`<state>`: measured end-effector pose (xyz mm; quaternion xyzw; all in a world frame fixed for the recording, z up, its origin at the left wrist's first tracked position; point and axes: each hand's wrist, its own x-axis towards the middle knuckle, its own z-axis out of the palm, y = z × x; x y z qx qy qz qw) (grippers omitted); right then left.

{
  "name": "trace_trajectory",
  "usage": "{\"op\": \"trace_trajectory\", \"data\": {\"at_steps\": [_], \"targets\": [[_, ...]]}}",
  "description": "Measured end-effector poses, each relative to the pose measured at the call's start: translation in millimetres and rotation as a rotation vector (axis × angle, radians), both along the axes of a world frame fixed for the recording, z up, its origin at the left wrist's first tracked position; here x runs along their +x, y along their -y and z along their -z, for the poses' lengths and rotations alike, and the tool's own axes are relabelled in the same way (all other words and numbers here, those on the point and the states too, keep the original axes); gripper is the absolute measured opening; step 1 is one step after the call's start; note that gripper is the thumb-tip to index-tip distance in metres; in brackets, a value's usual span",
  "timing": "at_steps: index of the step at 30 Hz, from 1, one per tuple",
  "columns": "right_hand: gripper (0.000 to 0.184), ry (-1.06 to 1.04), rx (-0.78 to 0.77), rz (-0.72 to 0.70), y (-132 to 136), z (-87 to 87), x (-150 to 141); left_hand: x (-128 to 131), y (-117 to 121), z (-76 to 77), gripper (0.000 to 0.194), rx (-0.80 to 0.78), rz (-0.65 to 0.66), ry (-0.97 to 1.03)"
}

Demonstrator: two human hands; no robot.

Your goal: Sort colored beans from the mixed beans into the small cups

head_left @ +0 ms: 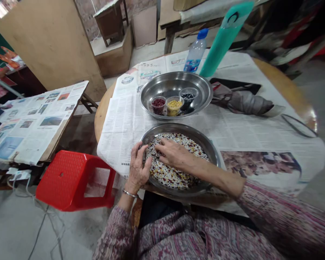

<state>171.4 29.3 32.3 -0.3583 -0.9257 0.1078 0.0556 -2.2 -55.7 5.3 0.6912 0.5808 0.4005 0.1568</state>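
Observation:
A round steel tray [206,142] full of mixed white, red, yellow and dark beans [176,173] sits at the table's near edge. My left hand [138,168] rests on the tray's left rim, fingers curled loosely over the beans. Over the bean pile lies my right hand [172,151], fingertips pinched together among the beans at the upper left. Behind it stands a second steel tray [200,83] holding three small clear cups: red beans [158,104], yellow beans [174,106] and black beans [188,96].
Newspaper [119,126] covers the round wooden table. A water bottle [195,52], a teal cylinder [223,39] and a folded grey umbrella [243,102] lie at the back. A red plastic stool [70,180] stands left, beside another newspaper-covered table [32,122].

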Motion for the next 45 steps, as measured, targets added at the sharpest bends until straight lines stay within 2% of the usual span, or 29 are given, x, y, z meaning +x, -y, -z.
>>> {"op": "trace_trajectory", "data": {"at_steps": [3, 6, 10, 15, 17, 19, 21, 24, 26, 32, 35, 39, 42, 45], "targets": [[0.024, -0.022, -0.031, -0.041, 0, 4.6, -12, -1, -2, 2.8, 0.038, 0.025, 0.006, 0.003], [0.019, -0.063, -0.086, -0.032, -7, 6.5, -7, -2, -3, 3.8, 0.037, 0.037, 0.008, 0.009], [0.013, -0.175, -0.171, -0.063, -10, 6.7, 27, -1, -2, 2.5, 0.036, 0.049, -0.001, -0.012], [0.016, -0.212, -0.109, -0.070, 10, 6.9, 79, 0, 2, -7.3, 0.031, 0.208, -0.070, -0.152], [0.017, -0.302, -0.045, -0.024, 22, 9.0, 91, 2, 3, -16.5, 0.027, 0.235, -0.039, -0.248], [0.021, -0.392, 0.045, 0.062, 31, 13.4, 96, 8, 2, -27.2, 0.027, 0.182, 0.049, -0.338], [0.022, -0.437, 0.126, 0.132, 36, 19.7, 96, 17, -1, -36.1, 0.029, 0.061, 0.131, -0.417], [0.023, -0.414, 0.181, 0.180, 40, 29.4, 89, 34, -12, -41.5, 0.063, -0.160, 0.130, -0.513], [0.027, -0.399, 0.178, 0.201, 41, 34.3, 84, 44, -21, -40.5, 0.073, -0.267, 0.109, -0.546], [0.029, -0.467, 0.162, 0.265, 46, 38.3, 76, 61, -51, -35.3, 0.026, -0.332, 0.189, -0.520], [0.028, -0.535, 0.191, 0.298, 48, 37.0, 74, 65, -69, -34.7, 0.021, -0.355, 0.167, -0.496], [0.029, -0.625, 0.249, 0.352, 50, 36.3, 73, 64, -91, -36.2, 0.017, -0.338, 0.048, -0.431], [0.031, -0.704, 0.250, 0.379, 51, 37.0, 73, 63, -85, -36.6, 0.017, -0.332, 0.120, -0.341], [0.032, -0.750, 0.214, 0.411, 53, 38.9, 73, 68, -55, -35.3, 0.017, -0.314, 0.231, -0.301]]}}
